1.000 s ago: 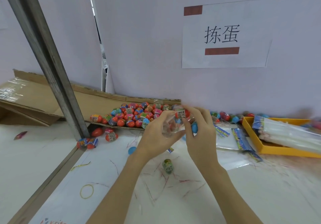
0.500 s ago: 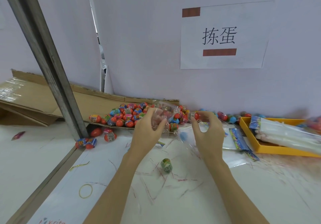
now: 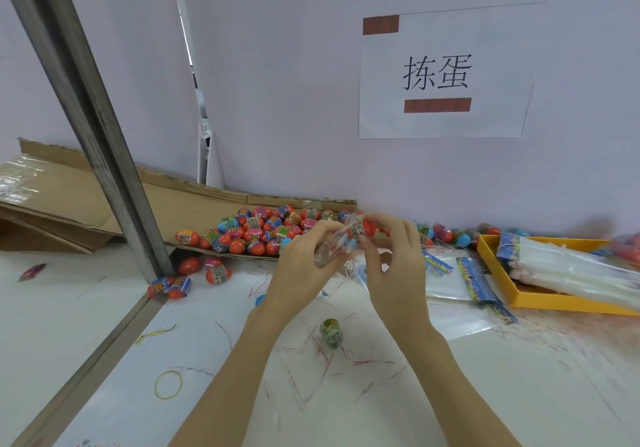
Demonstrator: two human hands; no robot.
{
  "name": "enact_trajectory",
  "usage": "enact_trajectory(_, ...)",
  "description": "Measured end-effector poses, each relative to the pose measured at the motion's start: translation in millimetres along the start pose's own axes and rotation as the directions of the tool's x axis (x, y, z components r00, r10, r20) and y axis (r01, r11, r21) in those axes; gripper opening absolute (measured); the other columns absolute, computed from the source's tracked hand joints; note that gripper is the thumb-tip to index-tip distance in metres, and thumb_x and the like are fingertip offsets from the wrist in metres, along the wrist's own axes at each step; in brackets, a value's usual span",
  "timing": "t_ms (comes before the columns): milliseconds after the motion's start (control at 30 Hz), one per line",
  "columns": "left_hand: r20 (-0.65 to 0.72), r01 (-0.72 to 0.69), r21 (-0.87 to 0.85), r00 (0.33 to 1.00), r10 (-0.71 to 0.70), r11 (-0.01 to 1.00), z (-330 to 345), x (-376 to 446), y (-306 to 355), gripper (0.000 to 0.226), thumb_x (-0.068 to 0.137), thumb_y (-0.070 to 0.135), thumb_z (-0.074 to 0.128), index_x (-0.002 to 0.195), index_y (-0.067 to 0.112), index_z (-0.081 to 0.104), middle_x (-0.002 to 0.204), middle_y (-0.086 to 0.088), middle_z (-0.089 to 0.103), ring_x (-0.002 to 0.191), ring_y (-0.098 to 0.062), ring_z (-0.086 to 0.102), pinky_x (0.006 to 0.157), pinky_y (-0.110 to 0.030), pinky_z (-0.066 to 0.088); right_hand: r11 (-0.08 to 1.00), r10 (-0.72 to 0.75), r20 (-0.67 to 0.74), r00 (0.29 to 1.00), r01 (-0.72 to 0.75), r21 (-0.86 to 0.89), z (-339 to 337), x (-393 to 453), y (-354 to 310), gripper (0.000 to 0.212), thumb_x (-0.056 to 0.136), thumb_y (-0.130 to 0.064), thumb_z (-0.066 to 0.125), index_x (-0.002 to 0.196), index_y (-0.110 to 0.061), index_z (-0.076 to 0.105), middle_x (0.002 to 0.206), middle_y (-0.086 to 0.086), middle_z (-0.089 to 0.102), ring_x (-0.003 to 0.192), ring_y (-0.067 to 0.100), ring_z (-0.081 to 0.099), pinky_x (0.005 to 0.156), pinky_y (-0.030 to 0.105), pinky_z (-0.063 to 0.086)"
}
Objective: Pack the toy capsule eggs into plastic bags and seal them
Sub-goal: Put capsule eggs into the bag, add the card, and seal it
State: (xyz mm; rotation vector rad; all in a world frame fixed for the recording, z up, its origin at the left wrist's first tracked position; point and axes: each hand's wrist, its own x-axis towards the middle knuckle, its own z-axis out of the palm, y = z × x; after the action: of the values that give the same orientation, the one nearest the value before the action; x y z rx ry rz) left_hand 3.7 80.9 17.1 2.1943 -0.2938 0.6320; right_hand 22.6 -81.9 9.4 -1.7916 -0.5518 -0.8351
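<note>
My left hand (image 3: 304, 270) grips a clear plastic bag (image 3: 329, 254) in front of the egg pile. My right hand (image 3: 394, 266) pinches a red capsule egg (image 3: 363, 229) at the bag's mouth; whether the egg is inside is unclear. A heap of red, blue and pink capsule eggs (image 3: 256, 231) lies on flat cardboard (image 3: 104, 204) behind my hands. One green egg (image 3: 331, 333) stands alone on the white table near my wrists. Flat empty bags with printed headers (image 3: 464, 283) lie to the right.
A yellow tray (image 3: 491, 256) with bundled clear bags sits at the far right. A slanted metal post (image 3: 90, 117) rises on the left, with loose eggs (image 3: 169, 287) at its foot. A yellow rubber band (image 3: 168, 384) lies near the front. A paper sign (image 3: 446, 72) hangs on the wall.
My hands were apart half a second ago; now they have come together, the right hand bringing a red egg to the bag held by the left.
</note>
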Motion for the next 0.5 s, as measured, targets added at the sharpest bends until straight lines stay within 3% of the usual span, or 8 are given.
enact_trajectory(200,-0.016,-0.029,0.039,0.999,0.030,0.999,-0.1,-0.5,1.8,0.046,0.090,0.041,0.080,0.131,0.030,0.063,0.107,0.015,0.071,0.100,-0.010,0.064,0.090,-0.039,0.054,0.997,0.072,0.050,0.996,-0.072,0.006,-1.4,0.2,-1.9,0.031,0.099,-0.005,0.065,0.126,-0.020,0.064,0.117,-0.001,0.056,0.089,0.007,0.065,0.067,0.012,0.050)
enact_trajectory(367,-0.015,-0.062,0.025,0.998,0.062,0.998,-1.1,-1.9,2.7,0.047,0.087,0.043,0.080,0.129,0.032,0.063,0.111,0.020,0.069,0.102,-0.010,0.064,0.092,-0.040,0.054,0.981,0.140,0.092,0.986,-0.151,0.119,-3.5,0.4,-4.5,0.030,0.096,-0.009,0.070,0.123,-0.022,0.066,0.116,-0.005,0.064,0.091,0.012,0.067,0.062,0.016,0.049)
enact_trajectory(500,-0.013,-0.064,0.032,0.998,0.065,0.997,-0.9,-0.8,2.7,0.051,0.088,0.043,0.080,0.133,0.027,0.063,0.113,0.014,0.071,0.102,-0.013,0.066,0.092,-0.041,0.055,0.981,0.161,0.070,0.984,-0.167,0.096,-3.7,-0.5,-5.4,0.028,0.095,-0.008,0.072,0.119,-0.022,0.067,0.113,-0.007,0.066,0.091,0.008,0.067,0.065,0.015,0.052)
